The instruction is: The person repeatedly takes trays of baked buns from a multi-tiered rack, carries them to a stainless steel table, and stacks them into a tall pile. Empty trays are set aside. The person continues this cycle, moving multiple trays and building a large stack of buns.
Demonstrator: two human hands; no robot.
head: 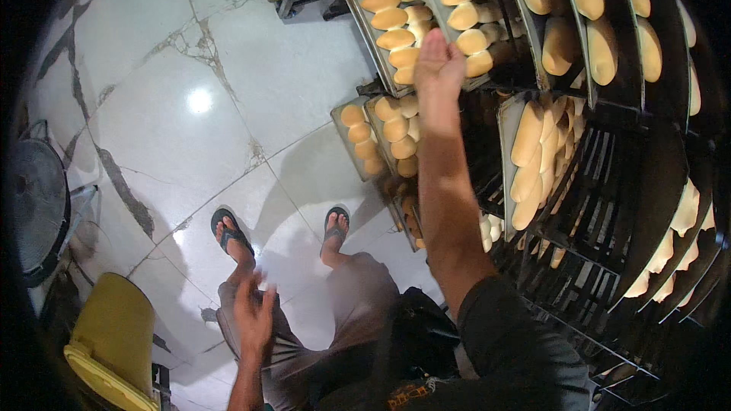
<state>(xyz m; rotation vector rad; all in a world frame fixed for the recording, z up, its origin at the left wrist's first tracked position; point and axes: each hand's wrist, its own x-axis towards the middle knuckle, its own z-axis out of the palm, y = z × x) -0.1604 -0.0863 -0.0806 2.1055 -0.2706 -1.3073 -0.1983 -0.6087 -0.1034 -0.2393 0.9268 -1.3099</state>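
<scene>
My right hand (438, 65) reaches out over the near end of a metal tray (370, 40) of baked bread rolls (389, 19) on a rack. Its fingers are close together; whether they touch a roll cannot be told. Low in the view, my left hand (254, 311) hangs in front of my leg, blurred, its fingers apart and nothing in it. Smaller trays of round rolls (358, 133) sit lower on the rack, beside my right forearm. Another tray of long loaves (526, 134) stands to the right of that arm.
Dark metal racks (599, 194) with more bread trays fill the right side. A yellow plastic bin (114, 331) stands at lower left, below a round fan (37, 211). The tiled floor (171, 148) has cracks and dark patches. My sandalled feet stand on it.
</scene>
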